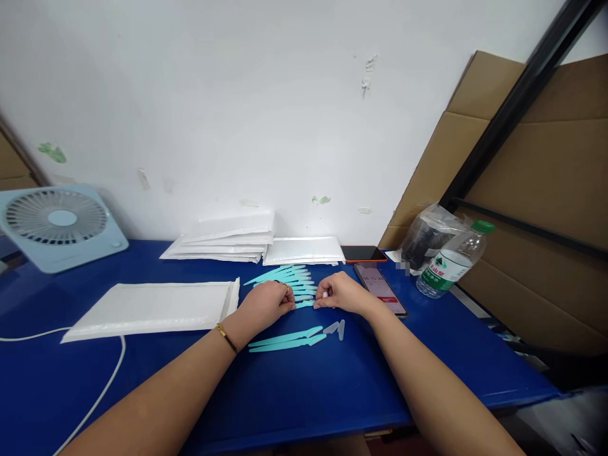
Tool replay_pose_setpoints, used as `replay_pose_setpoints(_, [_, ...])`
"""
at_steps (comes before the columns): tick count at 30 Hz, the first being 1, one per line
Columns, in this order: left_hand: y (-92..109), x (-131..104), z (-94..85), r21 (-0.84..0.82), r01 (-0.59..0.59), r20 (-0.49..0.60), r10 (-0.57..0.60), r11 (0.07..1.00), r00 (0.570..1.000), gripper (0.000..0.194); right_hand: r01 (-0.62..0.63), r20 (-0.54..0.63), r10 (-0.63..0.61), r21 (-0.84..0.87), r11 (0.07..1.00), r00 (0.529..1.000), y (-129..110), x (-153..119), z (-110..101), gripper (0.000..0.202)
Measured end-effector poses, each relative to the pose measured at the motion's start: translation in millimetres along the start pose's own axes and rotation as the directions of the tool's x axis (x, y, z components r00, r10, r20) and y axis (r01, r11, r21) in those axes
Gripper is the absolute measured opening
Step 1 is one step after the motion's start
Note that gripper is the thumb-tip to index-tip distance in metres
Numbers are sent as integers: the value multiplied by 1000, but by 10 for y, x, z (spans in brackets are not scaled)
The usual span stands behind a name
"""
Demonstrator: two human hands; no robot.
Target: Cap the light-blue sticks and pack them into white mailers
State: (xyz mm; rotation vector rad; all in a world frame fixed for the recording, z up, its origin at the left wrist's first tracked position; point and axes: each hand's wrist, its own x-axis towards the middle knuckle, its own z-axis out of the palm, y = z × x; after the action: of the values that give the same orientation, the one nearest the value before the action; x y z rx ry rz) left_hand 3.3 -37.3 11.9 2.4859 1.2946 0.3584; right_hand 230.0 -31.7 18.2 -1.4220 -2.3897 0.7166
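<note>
Several turquoise razors (286, 272) lie fanned out on the blue table, pale clear caps on some of their tips. Just in front of the fan, my left hand (270, 304) is closed on a turquoise razor (304, 304) by its handle side. My right hand (339, 293) pinches at the same razor's head end; what its fingertips hold there is too small to make out. Nearer the front lie two more turquoise razors (287, 341), side by side with bare heads. Two loose clear caps (336, 329) rest just right of those heads.
White padded envelopes are stacked at the back (223, 239), with one at left (152, 307). A blue fan (61, 221) and white cable stand left. Two phones (380, 288), a bottle (451, 263) and a bagged dark object (422, 237) are right. The table's front edge (304, 440) is near.
</note>
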Motion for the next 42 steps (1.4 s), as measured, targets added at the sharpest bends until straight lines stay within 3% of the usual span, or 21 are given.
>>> replay_pose_setpoints(8, [-19,22,36,11,-34,2,34,999,999,14,141,-47,-142,-23,990,989,31,8,19,14])
replay_pose_setpoints(12, [2,8,-4,27,-29,-81,31,999,996,14,148,-88,-149,-25,989,985,24,-31,-71,18])
replay_pose_setpoints(15, [66,-55,-103,-66,-54,-47,51,996,998,20,198,48,-200,44,979,979,-7,-140,-216,26])
replay_pose_setpoints(19, [105,-117,-160,-188,-58,214,99,980,972,23,212,300,-234,105,972,925,-41,-225,-265,33])
replay_pose_setpoints(22, [68,-98,-126,-133,-32,231,62,991,971,20,192,354,-223,122,974,908,-36,-192,-180,32])
replay_pose_setpoints(26, [17,-57,-116,3,-33,85,32,999,996,16,167,314,-200,129,978,928,-16,-147,-120,29])
replay_pose_setpoints(29, [23,-67,-136,38,-17,38,15,999,999,23,181,265,-210,128,975,941,-12,-153,-147,28])
replay_pose_setpoints(37, [53,-71,-95,-8,-8,96,8,1000,995,11,211,308,-234,106,972,922,-13,-153,-146,25])
replay_pose_setpoints(42, [28,-59,-83,-32,-14,89,17,999,996,10,178,227,-195,91,980,954,-25,-150,-134,19])
